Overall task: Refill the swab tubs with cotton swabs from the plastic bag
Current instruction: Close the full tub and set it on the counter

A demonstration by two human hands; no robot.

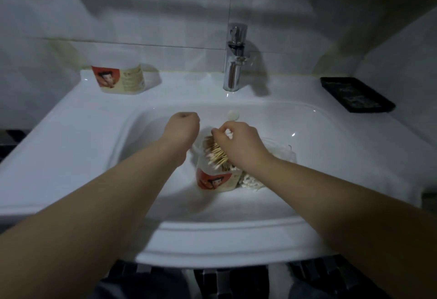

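Observation:
A clear swab tub (214,180) with a red-and-cream label stands in the white sink basin (319,133). My right hand (238,144) grips a bundle of wooden-stick cotton swabs (216,153) over the tub's open mouth. My left hand (183,126) is bent at the wrist beside the tub's far left side; its fingers are hidden, so its hold cannot be made out. The plastic bag (281,152) with more swabs (250,181) lies just right of the tub, partly under my right forearm. A second tub (119,81) lies on the back left ledge.
A chrome faucet (234,60) rises at the back centre. A black tray (357,94) sits on the right ledge. A small round white disc (233,115) lies on the basin's back slope. White tiled walls close in behind and on both sides.

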